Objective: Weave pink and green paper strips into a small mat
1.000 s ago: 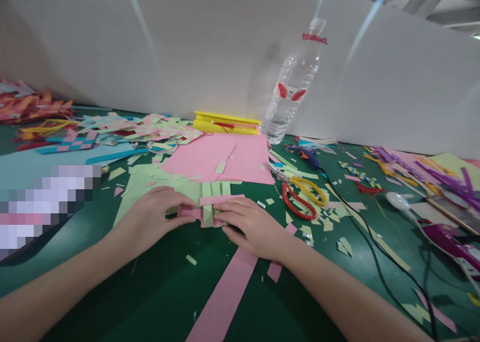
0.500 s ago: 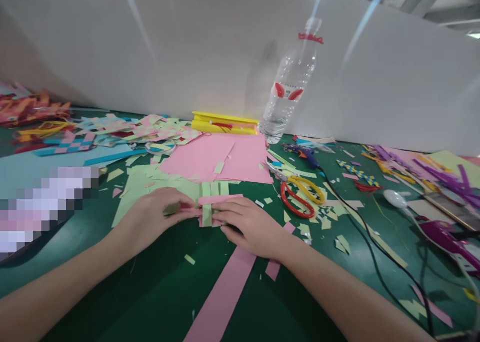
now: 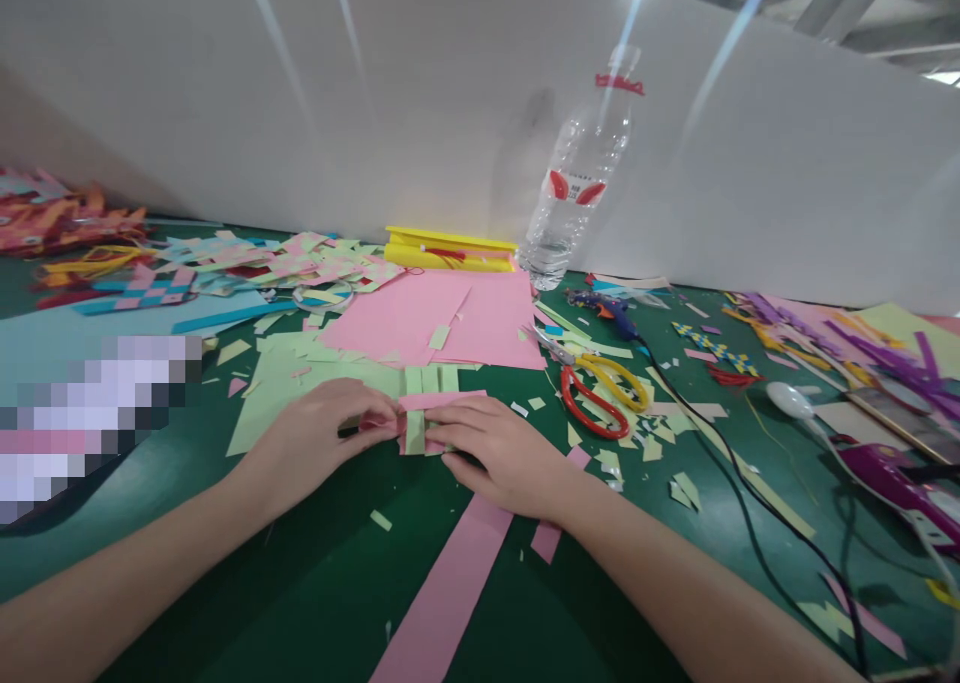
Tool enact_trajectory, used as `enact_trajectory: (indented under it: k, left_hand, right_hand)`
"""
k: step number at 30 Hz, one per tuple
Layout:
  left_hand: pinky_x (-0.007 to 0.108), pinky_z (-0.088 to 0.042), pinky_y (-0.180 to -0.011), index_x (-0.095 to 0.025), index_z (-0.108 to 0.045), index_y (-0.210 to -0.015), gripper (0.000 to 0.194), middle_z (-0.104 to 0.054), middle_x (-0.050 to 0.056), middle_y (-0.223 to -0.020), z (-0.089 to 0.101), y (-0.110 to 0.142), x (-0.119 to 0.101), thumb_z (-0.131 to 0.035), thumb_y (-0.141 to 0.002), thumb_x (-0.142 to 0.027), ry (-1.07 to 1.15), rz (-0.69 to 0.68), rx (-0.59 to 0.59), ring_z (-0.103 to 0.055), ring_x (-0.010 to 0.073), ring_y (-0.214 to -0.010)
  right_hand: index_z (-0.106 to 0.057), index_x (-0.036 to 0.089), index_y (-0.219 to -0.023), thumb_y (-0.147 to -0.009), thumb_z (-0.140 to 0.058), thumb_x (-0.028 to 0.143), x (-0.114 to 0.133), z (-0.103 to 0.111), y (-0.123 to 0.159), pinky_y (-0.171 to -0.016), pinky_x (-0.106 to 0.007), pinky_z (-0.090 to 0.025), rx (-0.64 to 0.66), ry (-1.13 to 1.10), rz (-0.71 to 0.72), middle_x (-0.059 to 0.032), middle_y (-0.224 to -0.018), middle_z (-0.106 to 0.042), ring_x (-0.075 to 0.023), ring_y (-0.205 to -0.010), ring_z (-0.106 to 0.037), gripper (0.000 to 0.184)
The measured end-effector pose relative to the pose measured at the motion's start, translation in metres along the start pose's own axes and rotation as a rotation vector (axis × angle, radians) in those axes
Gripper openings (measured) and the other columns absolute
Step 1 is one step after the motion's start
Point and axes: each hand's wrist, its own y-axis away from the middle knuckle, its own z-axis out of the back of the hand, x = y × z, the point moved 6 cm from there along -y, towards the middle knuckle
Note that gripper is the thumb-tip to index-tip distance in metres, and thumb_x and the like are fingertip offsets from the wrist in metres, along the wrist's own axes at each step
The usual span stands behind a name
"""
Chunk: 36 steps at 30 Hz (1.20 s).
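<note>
Woven paper (image 3: 415,433) sits mid-frame, left hand (image 3: 319,428) pinching its pink end (image 3: 379,419), right hand (image 3: 499,448) just resting flat on top, so one hard tug could easily rip it or drag the green strips (image 3: 430,379) loose imo

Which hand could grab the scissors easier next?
Probably the right hand: it's closer to the metal scissors with red and yellow handles, though its fingers rest on the crossed pink and pale-green paper strips. The left hand is farther away, pinching a curled pink paper strip.
</note>
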Motion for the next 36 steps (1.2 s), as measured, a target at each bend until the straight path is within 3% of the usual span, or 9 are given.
enact_trajectory:
  k: [16, 23, 28, 36]
  left_hand:
    - [0.034, -0.049, -0.070, -0.026, -0.068, -0.084, 0.035, -0.070, 0.002, -0.084, 0.0006, 0.0003, 0.0039, -0.050, -0.087, -0.056, 0.041, 0.031, 0.011, -0.062, 0.0221, -0.078]
    - [0.034, -0.049, -0.071, -0.026, -0.068, -0.086, 0.037, -0.070, 0.002, -0.084, 0.0031, 0.0011, 0.0049, -0.051, -0.085, -0.059, 0.030, 0.029, -0.042, -0.062, 0.0221, -0.079]
    - [0.035, -0.049, -0.067, -0.026, -0.070, -0.082, 0.040, -0.070, 0.002, -0.080, 0.0011, -0.0008, 0.0027, -0.052, -0.083, -0.062, 0.048, 0.069, -0.007, -0.063, 0.0226, -0.076]
    - [0.034, -0.052, -0.070, -0.025, -0.069, -0.072, 0.039, -0.073, 0.002, -0.084, 0.0023, -0.0038, -0.0002, -0.056, -0.081, -0.062, 0.102, 0.064, -0.046, -0.065, 0.0219, -0.078]
  right_hand:
    - [-0.064, 0.018, -0.112, -0.092, -0.048, 0.018, -0.0001, -0.0005, 0.0003, -0.107, -0.037, -0.038, -0.008, -0.001, 0.008, -0.0061, -0.127, -0.062, -0.0181, -0.122, -0.052, 0.026]
    - [-0.064, 0.016, -0.113, -0.093, -0.047, 0.019, 0.0002, 0.0000, 0.0004, -0.108, -0.036, -0.038, -0.004, 0.000, 0.009, -0.0068, -0.127, -0.062, -0.0181, -0.122, -0.052, 0.026]
    - [-0.064, 0.018, -0.112, -0.092, -0.048, 0.019, -0.0003, -0.0003, 0.0004, -0.107, -0.038, -0.038, -0.009, -0.005, 0.007, -0.0070, -0.126, -0.063, -0.0182, -0.121, -0.053, 0.025]
    - [-0.063, 0.017, -0.113, -0.092, -0.048, 0.018, 0.0003, 0.0000, -0.0004, -0.108, -0.037, -0.038, -0.001, -0.005, 0.017, -0.0076, -0.126, -0.063, -0.0184, -0.123, -0.052, 0.026]
